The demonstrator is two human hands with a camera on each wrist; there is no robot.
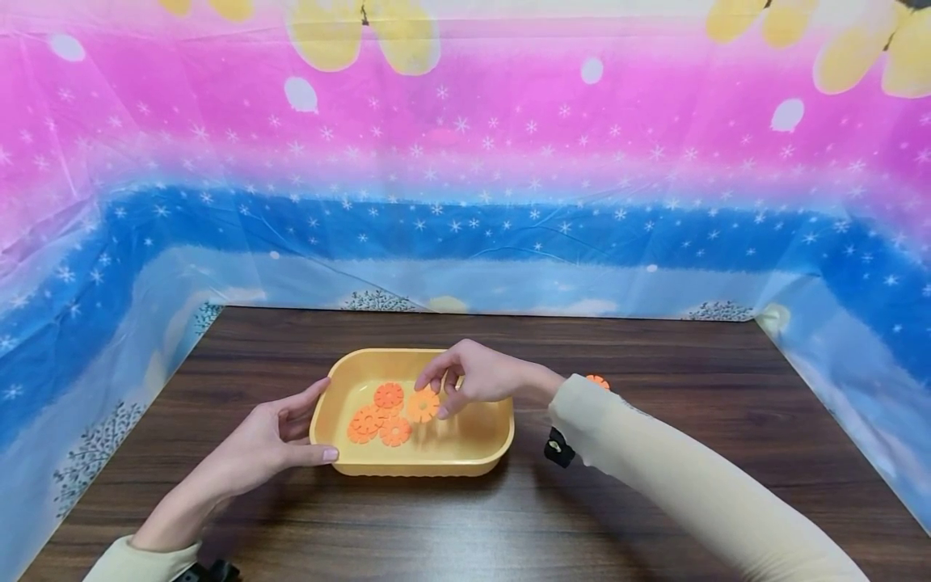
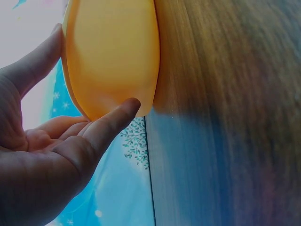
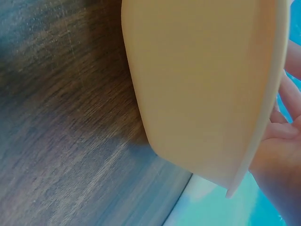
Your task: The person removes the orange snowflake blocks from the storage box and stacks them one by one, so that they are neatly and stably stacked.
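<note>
Now the right hand [image 1: 476, 376] pinches an orange disc [image 1: 423, 415] over the yellow tray [image 1: 469, 440], whose left end the left hand [image 1: 267, 432] grips.

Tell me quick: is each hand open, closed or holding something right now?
Left hand: open, touching the tub.
Right hand: closed, pinching an orange disc.

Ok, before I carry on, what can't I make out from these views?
Head: part of the far notched disc; the right sleeve covers it.
Head: the exact count in the overlapping orange discs; upper ones cover lower ones.
Left wrist: the inside of the yellow plastic tray; its outer wall hides it.
Right wrist: the fingertips of the right hand and the orange disc it pinches; tray wall and picture edge hide them.
</note>
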